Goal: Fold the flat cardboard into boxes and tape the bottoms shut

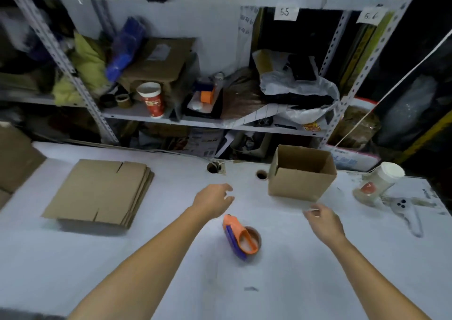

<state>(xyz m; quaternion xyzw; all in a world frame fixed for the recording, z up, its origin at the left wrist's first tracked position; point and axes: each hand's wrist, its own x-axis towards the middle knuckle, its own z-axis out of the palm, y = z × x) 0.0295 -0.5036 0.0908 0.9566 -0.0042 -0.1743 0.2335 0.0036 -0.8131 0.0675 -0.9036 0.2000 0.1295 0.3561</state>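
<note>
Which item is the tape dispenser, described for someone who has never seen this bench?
On the white table, look between the two forearms, nearer than the open cardboard box. The tape dispenser is the only orange-and-blue object there, holding a brown tape roll.

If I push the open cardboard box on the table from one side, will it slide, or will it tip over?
The open box will probably slide: it looks empty, so light, and sits flat on the smooth white table. Its thin walls may flex inward, since the top is open. A low push seems safer; a high one might tip it.
</note>
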